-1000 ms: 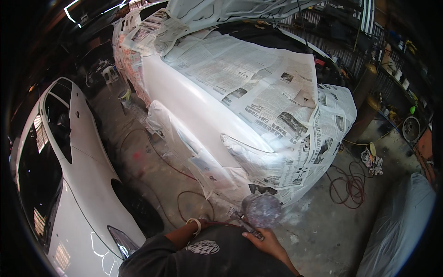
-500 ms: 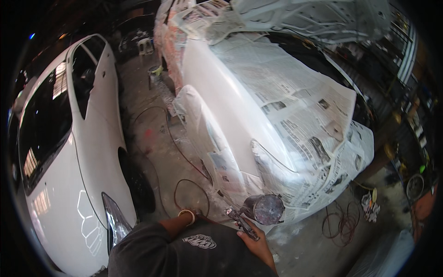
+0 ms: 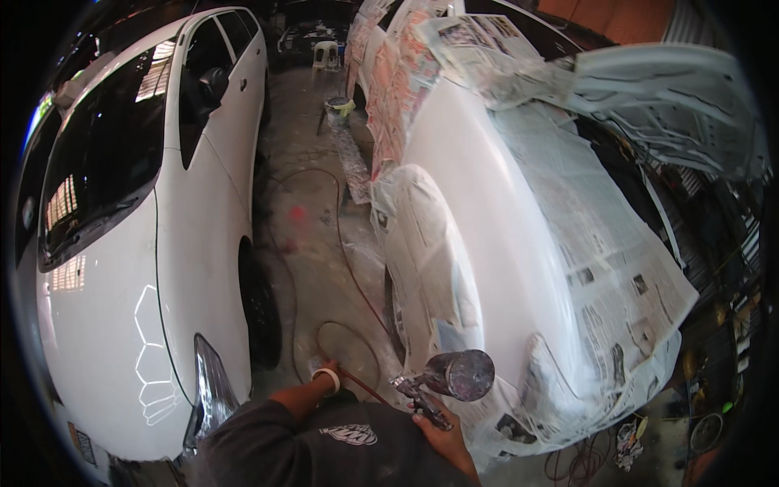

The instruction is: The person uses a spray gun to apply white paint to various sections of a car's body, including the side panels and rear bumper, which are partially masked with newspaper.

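My right hand (image 3: 442, 437) is closed round the grip of a paint spray gun (image 3: 419, 396). A dark, paint-stained round cup (image 3: 469, 375) tops the gun. Just beyond it lies the white front fender (image 3: 495, 219) of a car, with sheets of newspaper and plastic masking (image 3: 617, 276) around the bare panel. My left hand (image 3: 327, 371), with a pale band at the wrist, is held low between the two cars. Its fingers are closed on a reddish air hose (image 3: 361, 385), which runs toward the gun; part of the grip is hard to see.
A white car (image 3: 203, 203) stands along the left, its headlight (image 3: 213, 385) near my left arm. The hose loops over the stained concrete floor (image 3: 304, 243). Farther back are a stand with a container (image 3: 339, 105) and a white stool (image 3: 325, 54). A raised masked panel (image 3: 665, 97) juts out at upper right.
My view has swung, so both cars sit farther right in the picture and more of the left one shows. The gun stays in my right hand, now a little higher beside the fender.
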Demonstrator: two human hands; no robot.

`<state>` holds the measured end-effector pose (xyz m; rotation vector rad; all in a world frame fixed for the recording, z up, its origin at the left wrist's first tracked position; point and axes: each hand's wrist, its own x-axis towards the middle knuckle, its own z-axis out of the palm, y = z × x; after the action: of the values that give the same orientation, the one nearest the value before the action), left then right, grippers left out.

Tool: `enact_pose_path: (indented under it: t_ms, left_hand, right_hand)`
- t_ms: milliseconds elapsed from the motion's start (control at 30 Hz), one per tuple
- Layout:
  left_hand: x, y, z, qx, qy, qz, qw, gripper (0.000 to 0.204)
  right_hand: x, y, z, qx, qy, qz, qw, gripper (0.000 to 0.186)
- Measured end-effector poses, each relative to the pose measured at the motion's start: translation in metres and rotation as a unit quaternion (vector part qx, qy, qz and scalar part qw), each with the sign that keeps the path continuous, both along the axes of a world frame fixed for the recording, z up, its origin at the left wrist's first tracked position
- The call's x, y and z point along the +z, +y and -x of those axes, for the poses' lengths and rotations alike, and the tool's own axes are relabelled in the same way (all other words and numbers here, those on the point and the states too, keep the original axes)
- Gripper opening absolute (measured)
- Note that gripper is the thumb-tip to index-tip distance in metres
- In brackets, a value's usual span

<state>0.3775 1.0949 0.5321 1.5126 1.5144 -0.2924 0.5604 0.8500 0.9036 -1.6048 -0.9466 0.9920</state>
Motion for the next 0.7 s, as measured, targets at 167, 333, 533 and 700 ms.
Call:
enact_pose_path:
  t_ms: [167,333,533,700]
  left_hand:
    - [0.025,0.106,0.025,-0.071,-0.088,-0.102,0.988,0.034]
    - [0.043,0.198,0.047,-0.016,-0.2,-0.147,0.969,0.021]
    - [0.074,0.279,0.037,0.027,-0.27,-0.179,0.946,0.021]
    - [0.06,0.341,0.028,0.181,-0.479,-0.074,0.856,0.019]
  right_hand:
    - [-0.008,0.12,0.023,0.042,0.009,-0.015,0.999,0.05]
    - [0.002,0.228,0.055,0.073,0.002,-0.005,0.997,0.053]
    - [0.023,0.326,0.068,0.175,-0.083,0.001,0.981,0.052]
    - [0.009,0.397,0.067,0.203,-0.091,-0.006,0.975,0.053]
